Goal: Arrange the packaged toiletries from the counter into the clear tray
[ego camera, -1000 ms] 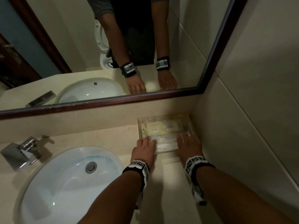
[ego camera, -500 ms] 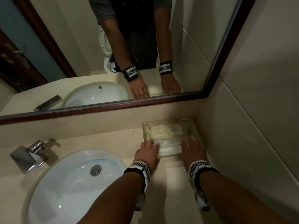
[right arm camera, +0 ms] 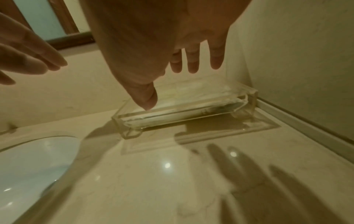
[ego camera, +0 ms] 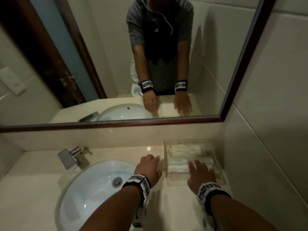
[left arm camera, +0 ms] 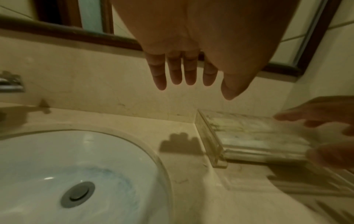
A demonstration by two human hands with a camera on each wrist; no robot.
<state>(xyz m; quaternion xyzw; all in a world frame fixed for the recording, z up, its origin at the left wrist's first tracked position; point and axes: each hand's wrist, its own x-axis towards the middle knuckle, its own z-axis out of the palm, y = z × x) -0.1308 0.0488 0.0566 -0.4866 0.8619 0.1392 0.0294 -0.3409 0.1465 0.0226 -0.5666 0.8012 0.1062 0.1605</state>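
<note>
A clear tray (ego camera: 165, 155) stands in the back right corner of the counter, against the wall. Several pale packaged toiletries (ego camera: 180, 150) lie inside it, side by side. My left hand (ego camera: 147, 167) hovers over the counter just left of the tray, fingers (left arm camera: 184, 72) straight and holding nothing. My right hand (ego camera: 200, 174) hangs above the tray's near edge with fingers (right arm camera: 191, 60) spread, also holding nothing. In the right wrist view the tray's front wall (right arm camera: 172, 118) sits below the thumb, and the hand does not touch it. The near right part of the tray is hidden behind my right hand.
A white sink basin (ego camera: 93, 189) with a drain fills the counter's left half, with a chrome faucet (ego camera: 71, 155) behind it. A framed mirror (ego camera: 116, 64) runs along the back, and a tiled side wall (ego camera: 266, 147) closes in the right. Beige counter (ego camera: 175, 205) lies in front of the tray.
Both hands have lifted off the tray's near edge. The left hand has drifted left of the tray, the right has pulled back a little. The tray stayed in its corner.
</note>
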